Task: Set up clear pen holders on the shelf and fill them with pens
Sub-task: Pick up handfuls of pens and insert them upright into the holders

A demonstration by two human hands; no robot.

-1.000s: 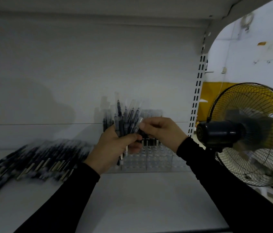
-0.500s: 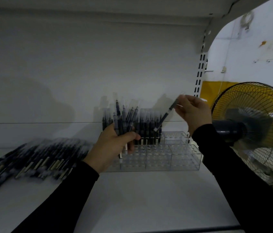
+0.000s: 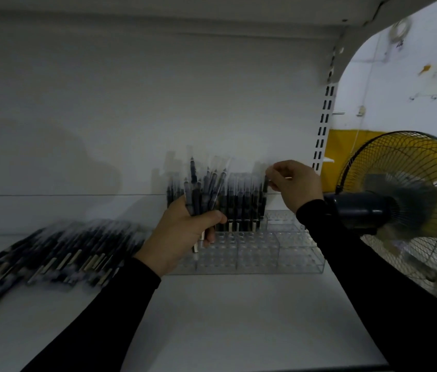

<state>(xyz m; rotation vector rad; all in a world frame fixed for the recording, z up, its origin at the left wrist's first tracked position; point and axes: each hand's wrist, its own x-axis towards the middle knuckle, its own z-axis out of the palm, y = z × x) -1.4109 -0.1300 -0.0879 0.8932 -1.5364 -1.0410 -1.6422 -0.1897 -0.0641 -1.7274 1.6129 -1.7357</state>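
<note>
Clear holder is filling row by row: left hand is gripping spare pens beside it, right hand is pinching 1 pen above its back row, apparently slotting it.

The heap of dark-barrelled pens with pale ends lying on the white shelf was smeared by blur, its leftmost pens cut off by the frame's edge. The left hand hid the lower barrels of its bunch of dark pens and the clear plastic gridded pen holder's left end. What the right hand's fingertips pinched was too blurred to tell — likewise the standing pens' clear caps.
</note>
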